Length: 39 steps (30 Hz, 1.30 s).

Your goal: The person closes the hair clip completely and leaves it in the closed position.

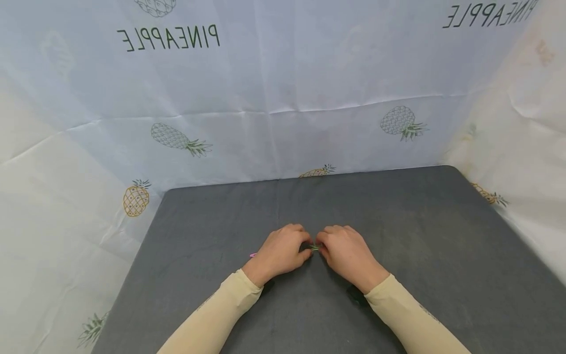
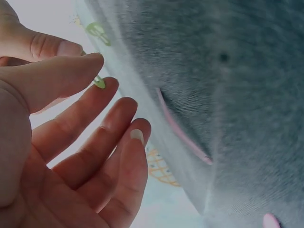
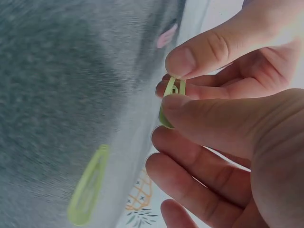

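A small green hair clip (image 3: 182, 86) is held in the air between the two hands, just above the table. It is light green and slightly shiny, with two narrow side bars and a thin tongue between them; its wider end is rounded, and partly it is covered by the fingers. One part of it is pinched by the left hand (image 1: 283, 248), with thumb and finger, and the other part is pinched by the right hand (image 1: 347, 250) in the same manner.

On the table (image 1: 420, 236), which is covered with dark grey fabric and has rounded far corners, another green clip (image 3: 81, 185) is seen, and also a pink clip (image 2: 180, 133). The place is enclosed by white curtains (image 1: 300, 73), on which outlined pineapples are printed in green and orange, and the word "PINEAPPLE" is shown reversed. The forearms are covered by cream sleeves (image 1: 216, 312).
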Available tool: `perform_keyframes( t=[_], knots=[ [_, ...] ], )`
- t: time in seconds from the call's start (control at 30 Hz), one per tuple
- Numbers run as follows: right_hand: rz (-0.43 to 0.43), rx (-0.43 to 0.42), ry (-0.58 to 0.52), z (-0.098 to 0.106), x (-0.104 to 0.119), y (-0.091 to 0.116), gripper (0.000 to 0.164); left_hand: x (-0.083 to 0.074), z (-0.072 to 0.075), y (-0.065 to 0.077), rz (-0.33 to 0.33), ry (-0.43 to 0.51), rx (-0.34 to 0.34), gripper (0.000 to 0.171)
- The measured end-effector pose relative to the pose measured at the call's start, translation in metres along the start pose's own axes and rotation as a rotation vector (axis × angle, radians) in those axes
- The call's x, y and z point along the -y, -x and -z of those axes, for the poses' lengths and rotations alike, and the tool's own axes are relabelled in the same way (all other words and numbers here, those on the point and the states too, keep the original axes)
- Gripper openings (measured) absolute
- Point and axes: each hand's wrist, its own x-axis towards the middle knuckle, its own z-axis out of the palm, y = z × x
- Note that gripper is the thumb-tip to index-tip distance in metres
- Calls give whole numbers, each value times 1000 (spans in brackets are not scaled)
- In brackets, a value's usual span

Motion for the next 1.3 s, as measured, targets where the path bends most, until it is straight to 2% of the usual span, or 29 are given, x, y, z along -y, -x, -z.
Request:
perform_keyframes(
  t=[0.57, 1.3],
  knots=[
    [13, -10, -48, 21, 6, 6, 18, -15, 17, 13, -47, 5, -71, 9],
    [58, -29, -40, 21, 10, 6, 24, -11, 19, 20, -97, 19, -97, 5]
  ],
)
